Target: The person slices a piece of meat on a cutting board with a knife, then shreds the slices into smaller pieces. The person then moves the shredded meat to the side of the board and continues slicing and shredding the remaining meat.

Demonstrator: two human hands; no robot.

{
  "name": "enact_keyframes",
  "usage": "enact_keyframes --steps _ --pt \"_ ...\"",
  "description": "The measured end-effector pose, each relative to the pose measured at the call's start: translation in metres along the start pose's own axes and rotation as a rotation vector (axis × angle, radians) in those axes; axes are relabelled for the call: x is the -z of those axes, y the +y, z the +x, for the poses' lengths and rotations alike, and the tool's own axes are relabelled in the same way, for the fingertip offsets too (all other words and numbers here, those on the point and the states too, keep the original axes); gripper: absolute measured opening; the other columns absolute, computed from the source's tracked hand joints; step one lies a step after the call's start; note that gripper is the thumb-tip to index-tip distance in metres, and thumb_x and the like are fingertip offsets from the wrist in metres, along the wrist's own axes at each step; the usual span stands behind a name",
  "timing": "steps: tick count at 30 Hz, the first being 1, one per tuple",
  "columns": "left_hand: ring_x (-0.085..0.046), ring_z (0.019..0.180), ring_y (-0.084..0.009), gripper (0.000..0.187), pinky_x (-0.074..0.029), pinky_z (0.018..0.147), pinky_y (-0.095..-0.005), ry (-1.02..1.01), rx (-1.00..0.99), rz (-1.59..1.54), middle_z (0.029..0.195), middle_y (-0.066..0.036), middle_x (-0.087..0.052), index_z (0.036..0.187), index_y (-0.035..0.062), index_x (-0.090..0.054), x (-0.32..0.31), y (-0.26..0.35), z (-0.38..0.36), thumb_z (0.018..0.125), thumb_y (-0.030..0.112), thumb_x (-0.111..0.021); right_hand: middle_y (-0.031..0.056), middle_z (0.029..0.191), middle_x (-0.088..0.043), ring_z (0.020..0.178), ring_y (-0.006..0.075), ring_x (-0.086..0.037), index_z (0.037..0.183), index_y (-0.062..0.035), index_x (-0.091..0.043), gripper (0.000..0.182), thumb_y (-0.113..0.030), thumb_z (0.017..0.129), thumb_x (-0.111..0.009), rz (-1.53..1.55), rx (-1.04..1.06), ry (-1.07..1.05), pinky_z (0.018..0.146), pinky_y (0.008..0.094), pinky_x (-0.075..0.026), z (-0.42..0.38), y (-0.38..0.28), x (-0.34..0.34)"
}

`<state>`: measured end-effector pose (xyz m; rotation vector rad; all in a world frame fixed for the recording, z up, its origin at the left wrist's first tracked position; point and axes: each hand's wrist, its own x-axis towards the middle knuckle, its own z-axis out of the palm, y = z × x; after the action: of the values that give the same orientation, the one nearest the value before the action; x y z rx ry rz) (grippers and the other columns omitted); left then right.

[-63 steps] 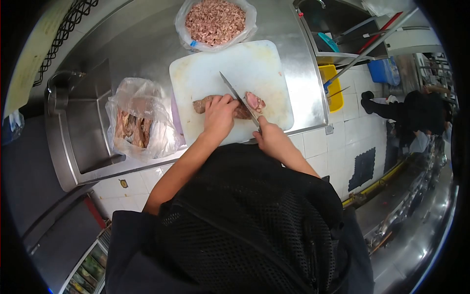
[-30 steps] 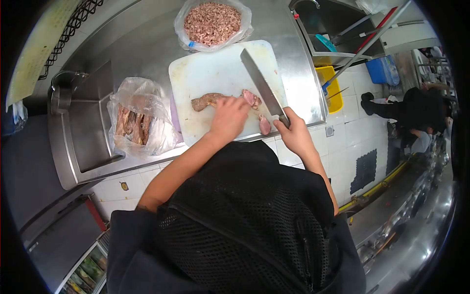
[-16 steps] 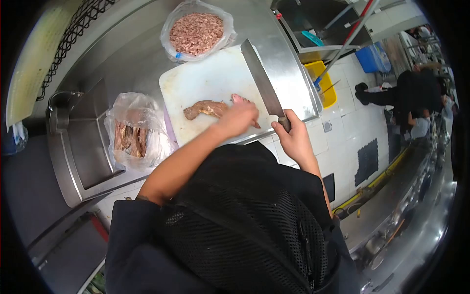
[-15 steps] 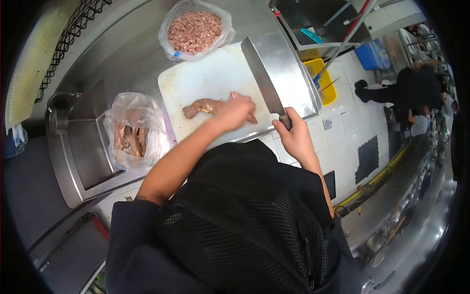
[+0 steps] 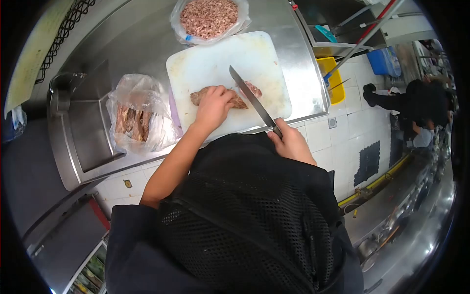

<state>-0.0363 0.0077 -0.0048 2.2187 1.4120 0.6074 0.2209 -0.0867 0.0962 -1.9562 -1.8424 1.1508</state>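
A white cutting board [image 5: 215, 59] lies on the steel counter with a long brown piece of meat [image 5: 199, 95] on it. My left hand [image 5: 213, 105] presses down on that meat. My right hand [image 5: 289, 142] grips the handle of a cleaver [image 5: 249, 98], whose blade is set edge-down across the meat just right of my left fingers. A pink cut slice [image 5: 253, 88] lies on the far side of the blade.
A plastic bag of chopped meat [image 5: 209, 17] sits behind the board. A clear bag of uncut meat pieces [image 5: 137, 122] rests left of it, beside a sink [image 5: 85, 122]. A yellow bin [image 5: 333, 81] and another person [image 5: 416, 105] are on the right.
The cleaver, held flat and raised over the board's right side, has come down onto the meat. My left hand has shifted left to pin the meat.
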Motion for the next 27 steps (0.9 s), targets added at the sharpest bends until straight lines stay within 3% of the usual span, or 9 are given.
enact_keyframes --steps 2,7,13,16,19,22,27 --pt "-0.061 0.108 -0.0337 0.02 -0.05 0.095 -0.0458 0.065 -0.021 0.015 0.106 -0.008 -0.065 0.107 0.0094 -0.073 -0.006 0.002 -0.006 0.087 0.01 -0.076 0.0277 0.088 -0.071 0.089 0.0509 -0.069 0.114 -0.0037 -0.057 0.026 -0.023 0.1 -0.069 -0.083 0.015 -0.043 0.076 0.0587 -0.052 0.002 -0.005 -0.002" --pt "-0.058 0.114 -0.0305 0.018 -0.044 0.095 -0.0502 -0.021 0.125 0.173 0.11 -0.004 -0.064 0.109 0.0138 -0.075 -0.007 0.013 0.0 0.091 0.014 -0.073 0.0266 0.085 -0.072 0.083 0.0492 -0.07 0.11 -0.0038 -0.052 0.024 -0.021 0.101 -0.067 -0.254 0.073 -0.125 0.074 0.0583 -0.054 0.01 -0.013 -0.007" --pt "-0.059 0.114 -0.0296 0.015 -0.041 0.096 -0.0516 -0.025 0.172 0.121 0.111 -0.003 -0.064 0.107 0.0137 -0.075 -0.011 0.007 0.002 0.093 0.015 -0.072 0.0274 0.084 -0.072 0.084 0.0506 -0.071 0.112 -0.0012 -0.051 0.024 -0.019 0.102 -0.064 -0.262 0.016 -0.255 0.076 0.0593 -0.055 -0.003 -0.04 0.022" --pt "-0.059 0.114 -0.0297 0.015 -0.041 0.095 -0.0518 -0.068 0.188 0.142 0.111 -0.003 -0.063 0.107 0.0139 -0.075 -0.009 0.008 0.003 0.092 0.015 -0.073 0.0286 0.086 -0.071 0.085 0.0509 -0.071 0.114 0.0003 -0.051 0.025 -0.018 0.101 -0.063 -0.267 0.025 -0.282 0.077 0.0599 -0.054 0.014 -0.032 0.005" --pt "-0.059 0.113 -0.0297 0.016 -0.041 0.095 -0.0526 -0.096 0.198 0.132 0.111 -0.002 -0.063 0.107 0.0147 -0.075 -0.006 0.01 0.005 0.091 0.015 -0.074 0.0298 0.086 -0.071 0.086 0.0505 -0.07 0.116 0.0012 -0.051 0.026 -0.016 0.101 -0.062 -0.121 0.176 -0.116 0.078 0.0608 -0.054 0.054 -0.005 -0.047" --pt "-0.059 0.114 -0.0294 0.017 -0.041 0.096 -0.0532 -0.07 0.165 0.13 0.111 -0.002 -0.063 0.107 0.0158 -0.076 -0.006 0.009 0.003 0.09 0.014 -0.075 0.0303 0.086 -0.07 0.086 0.0507 -0.069 0.115 0.0019 -0.052 0.026 -0.016 0.1 -0.063 -0.141 0.201 -0.012 0.078 0.0615 -0.053 0.09 0.0 -0.081" --pt "-0.058 0.116 -0.0287 0.02 -0.04 0.098 -0.0529 -0.097 0.207 0.098 0.111 -0.001 -0.063 0.11 0.0165 -0.076 -0.004 0.008 0.002 0.09 0.014 -0.075 0.0306 0.087 -0.07 0.086 0.0527 -0.068 0.113 0.0018 -0.052 0.026 -0.014 0.099 -0.067 -0.047 0.194 -0.056 0.075 0.0601 -0.052 0.064 -0.007 -0.043"
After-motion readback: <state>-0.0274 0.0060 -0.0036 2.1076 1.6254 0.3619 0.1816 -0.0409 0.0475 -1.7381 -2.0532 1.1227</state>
